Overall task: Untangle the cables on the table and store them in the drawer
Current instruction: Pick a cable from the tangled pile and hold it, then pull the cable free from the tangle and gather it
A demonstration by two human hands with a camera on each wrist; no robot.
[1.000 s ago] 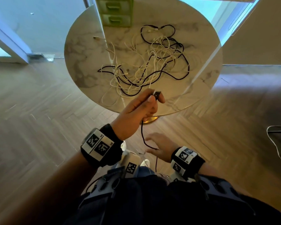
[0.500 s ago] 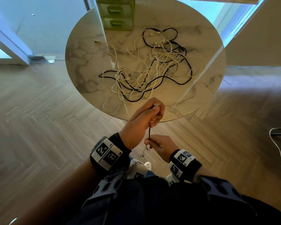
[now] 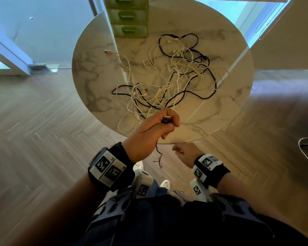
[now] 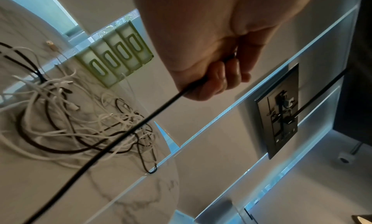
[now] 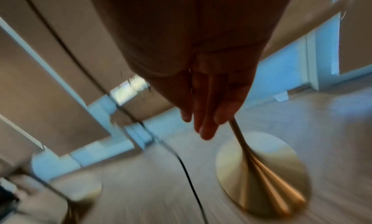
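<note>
A tangle of white and black cables (image 3: pixel 169 82) lies on the round marble table (image 3: pixel 96 71). My left hand (image 3: pixel 167 123) hovers over the table's near edge and grips one black cable (image 3: pixel 158 155) just behind its USB plug (image 3: pixel 166 119). The free length of that cable hangs below the fist. In the left wrist view, my left hand (image 4: pixel 217 81) is curled round the black cable (image 4: pixel 120 136), which runs down to the left. My right hand (image 3: pixel 178 150) hangs below the table edge, holding nothing. The right wrist view is blurred and shows my right hand's fingers (image 5: pixel 203 116) fairly straight.
A green drawer unit (image 3: pixel 130 20) with its drawers closed stands at the table's far edge, also seen as the drawer unit (image 4: pixel 114 58) behind the tangle. Under the table are the gold pedestal base (image 5: pixel 261 171) and wooden floor. A white cable (image 3: pixel 306 157) lies at the far right.
My right hand let go of the black cable and moved right and lower. My left hand lifted the plug end up over the table edge, and the cable's tail now dangles free.
</note>
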